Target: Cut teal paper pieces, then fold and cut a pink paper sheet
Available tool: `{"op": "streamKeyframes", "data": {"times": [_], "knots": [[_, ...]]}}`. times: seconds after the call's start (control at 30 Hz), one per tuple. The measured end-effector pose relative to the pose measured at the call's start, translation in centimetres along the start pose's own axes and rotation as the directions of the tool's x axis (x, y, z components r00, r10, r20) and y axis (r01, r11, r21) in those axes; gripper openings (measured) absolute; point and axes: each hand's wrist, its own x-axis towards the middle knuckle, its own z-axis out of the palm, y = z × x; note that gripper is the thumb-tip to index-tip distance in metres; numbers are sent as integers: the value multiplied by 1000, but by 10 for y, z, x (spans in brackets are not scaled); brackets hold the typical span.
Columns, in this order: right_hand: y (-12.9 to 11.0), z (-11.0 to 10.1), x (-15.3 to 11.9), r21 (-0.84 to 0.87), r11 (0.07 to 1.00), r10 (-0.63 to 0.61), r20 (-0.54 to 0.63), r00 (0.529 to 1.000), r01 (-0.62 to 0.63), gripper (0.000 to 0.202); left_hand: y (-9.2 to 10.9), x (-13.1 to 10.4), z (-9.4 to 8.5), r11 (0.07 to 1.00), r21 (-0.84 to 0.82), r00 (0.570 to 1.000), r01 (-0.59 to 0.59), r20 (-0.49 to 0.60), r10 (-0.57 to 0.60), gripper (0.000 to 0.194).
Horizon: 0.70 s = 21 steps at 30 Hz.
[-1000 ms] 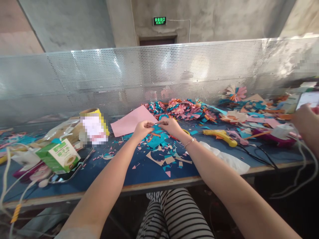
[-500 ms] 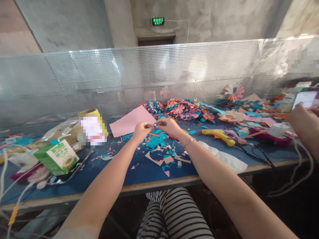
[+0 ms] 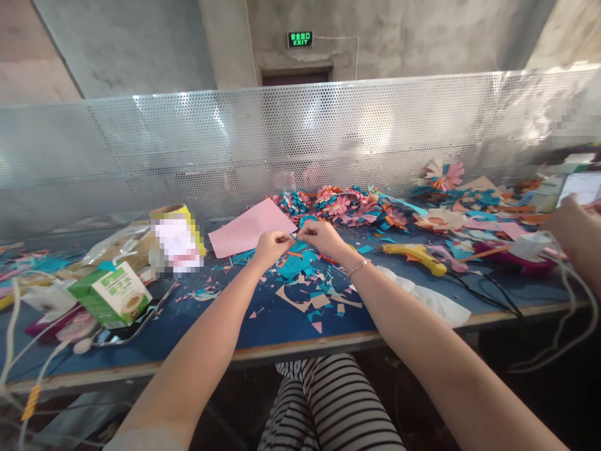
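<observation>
My left hand [image 3: 273, 247] and my right hand [image 3: 320, 237] are raised over the middle of the blue table, fingertips almost touching. Both are closed in a pinch, on something small between them that looks blue and is too small to name. A pink paper sheet [image 3: 251, 228] lies just behind my left hand. Blue paper scraps [image 3: 298, 265] are spread below the hands. Behind my right hand is a heap of pink, blue and orange paper flowers [image 3: 345, 207].
A yellow glue gun [image 3: 417, 257] and white plastic [image 3: 434, 302] lie right of my arm. At the left stand a green carton [image 3: 113, 297] and a yellow roll [image 3: 196, 232]. Another person's hand [image 3: 570, 232] holds a phone at the far right. A perforated metal screen [image 3: 188, 150] runs behind.
My hands keep nearly the same pinched pose, close together. The whole view has shifted very slightly, so that things appear a little further right.
</observation>
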Motion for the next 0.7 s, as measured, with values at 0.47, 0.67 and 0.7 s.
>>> {"op": "streamKeyframes", "data": {"times": [0.47, 0.67, 0.7], "knots": [[2, -4, -1, 42, 999, -9, 61, 998, 6, 15, 4, -4, 0, 977, 159, 989, -143, -7, 146, 12], [4, -1, -1, -38, 999, -31, 76, 997, 34, 15, 4, -6, 2, 977, 140, 984, -163, -44, 171, 9], [4, 0, -1, -63, 997, -35, 71, 997, 40, 16, 4, -6, 1, 976, 138, 983, -166, -52, 175, 9]]}}
